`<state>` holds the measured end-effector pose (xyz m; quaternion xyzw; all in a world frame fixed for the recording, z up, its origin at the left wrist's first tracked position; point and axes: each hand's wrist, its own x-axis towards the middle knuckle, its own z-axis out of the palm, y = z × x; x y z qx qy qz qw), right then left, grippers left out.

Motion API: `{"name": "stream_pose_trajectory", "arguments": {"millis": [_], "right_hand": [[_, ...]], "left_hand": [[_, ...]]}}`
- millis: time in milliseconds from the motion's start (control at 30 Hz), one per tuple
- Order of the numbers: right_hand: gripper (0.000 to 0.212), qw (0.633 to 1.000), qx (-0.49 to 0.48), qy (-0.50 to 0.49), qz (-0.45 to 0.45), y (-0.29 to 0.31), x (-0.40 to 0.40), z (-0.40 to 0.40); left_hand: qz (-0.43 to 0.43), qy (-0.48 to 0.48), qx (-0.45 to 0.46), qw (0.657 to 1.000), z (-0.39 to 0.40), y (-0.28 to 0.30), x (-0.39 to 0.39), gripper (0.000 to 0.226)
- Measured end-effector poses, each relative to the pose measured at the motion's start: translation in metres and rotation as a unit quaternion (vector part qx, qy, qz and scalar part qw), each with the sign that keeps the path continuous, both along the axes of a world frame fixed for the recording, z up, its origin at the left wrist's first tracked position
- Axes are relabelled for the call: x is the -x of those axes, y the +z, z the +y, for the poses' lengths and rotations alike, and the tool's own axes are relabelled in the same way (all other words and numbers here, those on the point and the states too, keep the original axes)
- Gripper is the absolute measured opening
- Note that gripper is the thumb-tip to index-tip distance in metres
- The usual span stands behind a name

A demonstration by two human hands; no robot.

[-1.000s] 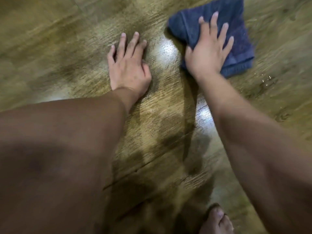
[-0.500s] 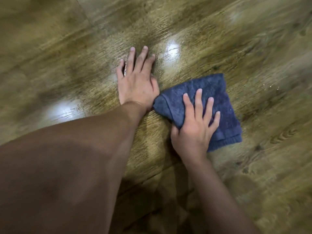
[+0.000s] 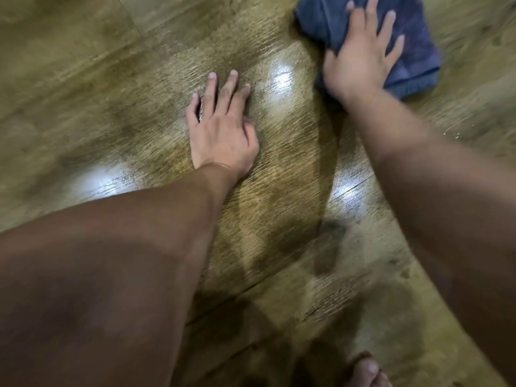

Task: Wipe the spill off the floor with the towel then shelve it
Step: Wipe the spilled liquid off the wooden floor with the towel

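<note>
The right hand point(image 3: 363, 62) pressed flat, fingers spread, on the folded towel point(image 3: 413, 51) beneath it; the left hand point(image 3: 223, 129) lay open, bracing on the floor point(image 3: 83, 79). That brace might slip on wet boards.

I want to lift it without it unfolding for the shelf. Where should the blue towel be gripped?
Probably at the thick folded edge on the near right of the towel, coming from the right side. There the layers stack into a firm lip that fingers can pinch together, and it is bare. The right hand lies flat over the middle, fingers spread, while the left hand presses the floor.
</note>
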<state>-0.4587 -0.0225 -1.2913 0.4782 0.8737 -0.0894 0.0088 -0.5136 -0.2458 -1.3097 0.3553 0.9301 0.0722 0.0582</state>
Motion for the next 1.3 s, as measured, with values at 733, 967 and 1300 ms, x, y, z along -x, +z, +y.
{"name": "stream_pose_trajectory", "arguments": {"millis": [733,967,1300], "right_hand": [[0.079,0.999,0.011,-0.049,0.018,-0.004,-0.064,-0.103],[0.071,1.000,0.000,-0.017,-0.002,-0.003,-0.034,-0.059],[0.081,0.999,-0.007,0.048,0.003,0.006,-0.164,-0.187]], "left_hand": [[-0.014,-0.002,-0.001,1.000,-0.001,0.000,-0.001,0.060],[-0.021,-0.004,-0.022,1.000,-0.002,-0.001,0.000,0.059],[-0.064,-0.063,0.001,0.996,-0.009,0.015,-0.014,0.051]]}}
